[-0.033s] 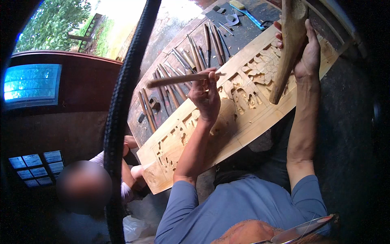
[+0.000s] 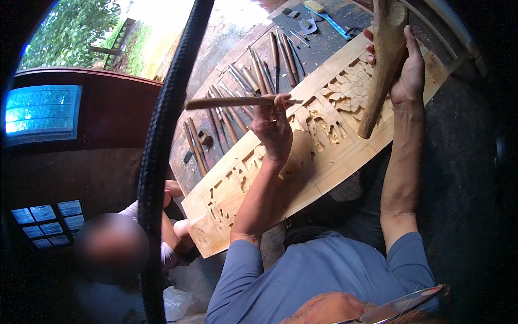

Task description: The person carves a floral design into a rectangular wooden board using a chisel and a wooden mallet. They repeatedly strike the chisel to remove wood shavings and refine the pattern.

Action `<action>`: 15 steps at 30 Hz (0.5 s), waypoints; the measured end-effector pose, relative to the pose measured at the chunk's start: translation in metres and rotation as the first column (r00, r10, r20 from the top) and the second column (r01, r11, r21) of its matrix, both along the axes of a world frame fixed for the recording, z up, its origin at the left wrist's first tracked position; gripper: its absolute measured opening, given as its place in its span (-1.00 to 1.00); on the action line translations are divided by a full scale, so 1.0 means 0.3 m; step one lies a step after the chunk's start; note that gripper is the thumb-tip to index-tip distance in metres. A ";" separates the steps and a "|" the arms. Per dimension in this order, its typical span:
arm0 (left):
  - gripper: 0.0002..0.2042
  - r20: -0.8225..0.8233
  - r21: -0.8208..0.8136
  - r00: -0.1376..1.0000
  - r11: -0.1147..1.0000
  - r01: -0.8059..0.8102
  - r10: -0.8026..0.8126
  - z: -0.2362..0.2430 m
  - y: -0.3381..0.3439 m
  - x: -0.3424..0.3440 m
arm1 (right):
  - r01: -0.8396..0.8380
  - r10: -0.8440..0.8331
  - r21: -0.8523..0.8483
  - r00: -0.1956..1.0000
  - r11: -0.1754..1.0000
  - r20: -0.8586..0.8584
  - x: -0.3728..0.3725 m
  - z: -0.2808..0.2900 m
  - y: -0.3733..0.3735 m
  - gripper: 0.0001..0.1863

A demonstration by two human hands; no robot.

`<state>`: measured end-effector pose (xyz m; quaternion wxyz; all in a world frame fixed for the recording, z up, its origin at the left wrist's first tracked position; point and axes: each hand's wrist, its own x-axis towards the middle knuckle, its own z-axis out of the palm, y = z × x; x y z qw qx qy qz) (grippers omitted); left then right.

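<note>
Workbench (image 2: 334,43) behind; left hand (image 2: 272,129) holds chisel (image 2: 237,101) lying left-right.

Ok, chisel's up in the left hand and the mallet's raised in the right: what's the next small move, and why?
Probably lower the long wooden-handled chisel so its tip meets the pale carved wooden panel. The left hand holds it level above the board, so the wooden mallet in the right hand has nothing to strike.

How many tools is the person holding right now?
2. A long chisel in the left hand over the carved wooden panel; a wooden mallet raised in the right hand.
</note>
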<state>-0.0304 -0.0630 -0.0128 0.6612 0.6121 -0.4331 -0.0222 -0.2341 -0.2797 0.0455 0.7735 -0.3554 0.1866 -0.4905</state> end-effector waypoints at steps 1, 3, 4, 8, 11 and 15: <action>-0.89 -0.043 -0.006 0.999 1.000 -0.010 0.010 0.014 0.000 -0.014 | 0.016 -0.016 0.001 1.000 1.000 -0.016 0.002 -0.002 0.004 -0.30; -0.90 -0.058 -0.004 0.998 1.000 -0.026 0.026 -0.012 -0.003 -0.003 | -0.002 0.002 0.032 1.000 0.999 -0.023 0.000 -0.013 -0.003 -0.30; -0.91 -0.063 -0.001 0.997 0.999 -0.035 0.034 -0.025 -0.005 0.005 | -0.025 0.026 0.037 0.999 0.999 -0.029 0.000 -0.016 0.000 -0.31; -0.89 -0.113 -0.012 0.992 0.998 -0.054 0.052 -0.060 -0.012 0.020 | -0.010 0.010 0.009 0.999 1.000 -0.046 0.023 -0.022 0.018 -0.29; -0.87 -0.113 -0.042 0.991 0.997 -0.072 0.067 -0.054 -0.030 0.009 | 0.018 -0.016 0.018 0.996 1.000 -0.083 0.035 -0.030 0.025 -0.27; -0.84 0.092 0.036 0.986 0.989 -0.145 0.141 -0.062 -0.027 0.017 | 0.081 -0.090 -0.065 0.985 0.995 -0.149 0.046 -0.036 0.042 -0.26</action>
